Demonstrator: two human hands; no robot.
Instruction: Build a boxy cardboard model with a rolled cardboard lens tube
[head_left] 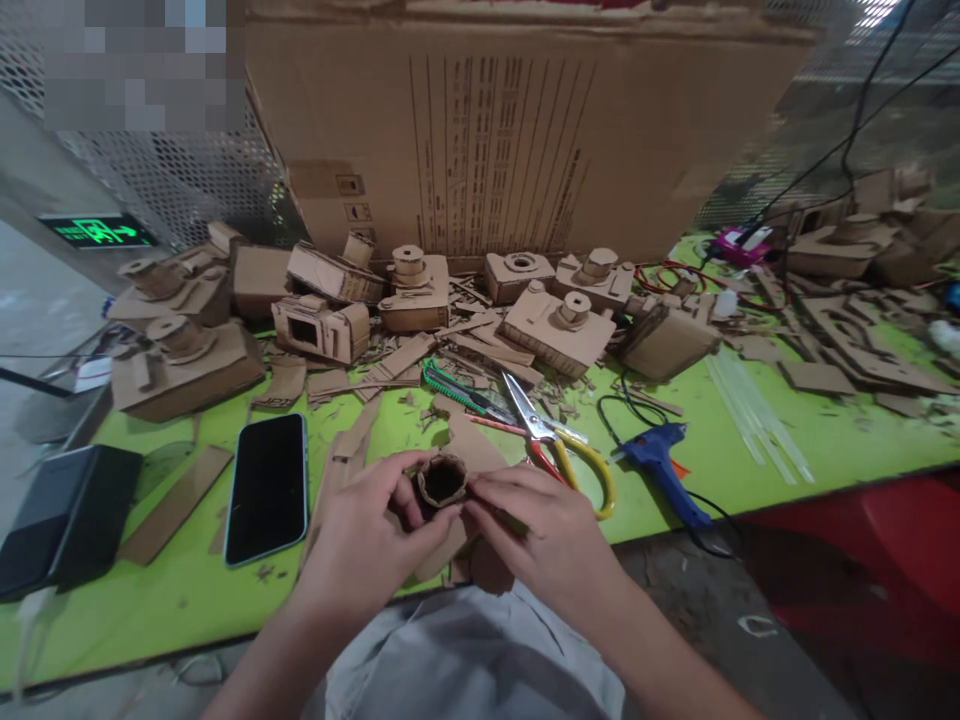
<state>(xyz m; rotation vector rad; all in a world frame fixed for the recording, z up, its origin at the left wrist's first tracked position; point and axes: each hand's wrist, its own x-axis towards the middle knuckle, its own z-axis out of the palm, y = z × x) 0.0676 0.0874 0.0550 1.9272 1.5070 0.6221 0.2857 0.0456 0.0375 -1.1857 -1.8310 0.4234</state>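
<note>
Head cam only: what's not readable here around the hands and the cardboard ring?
- Cardboard ring: lower part hidden by fingers of left hand and right hand.
- Flat cardboard piece under the hands: outline mostly covered.
- Large carton: print too small to read, top cut off.
- Top-left corner: pixelated.

Lime-green bench point(172, 590) carries numerous brown cardboard model cameras point(559, 325) along its far side, amid scattered cardboard offcuts point(397, 360). Near the front edge lie a black smartphone point(268, 488), a dark flat power bank point(67, 518), yellow-and-red-handled scissors point(559, 445), a green utility knife point(454, 390), a blue glue gun point(660, 460) and clear glue sticks point(754, 410). A large brown cardboard box point(510, 130) stands at the rear.
</note>
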